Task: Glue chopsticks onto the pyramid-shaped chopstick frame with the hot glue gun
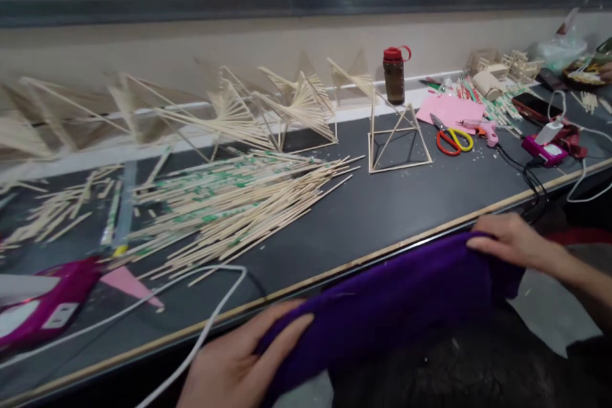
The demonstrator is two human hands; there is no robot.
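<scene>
Purple cloth (401,296): stretched between my 2 hands, just off the near edge of the black tabletop (377,204);
Left hand (234,360): thumb and fingers clamped on 1 end of it;
Right hand (514,243): thumb and fingers pinching it near the other end;
Thin wooden sticks (272,204): in a loose pile, left of 1 pyramid-like stick frame (400,166);
Scissors (448,132): red and yellow handles, beside a pink glue gun (488,132);
Red-capped bottle (394,80): upright near the wall (306,38).

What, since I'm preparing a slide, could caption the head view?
Both hands hold a purple cloth before a dark table with loose sticks, scissors and stick frames.
</scene>
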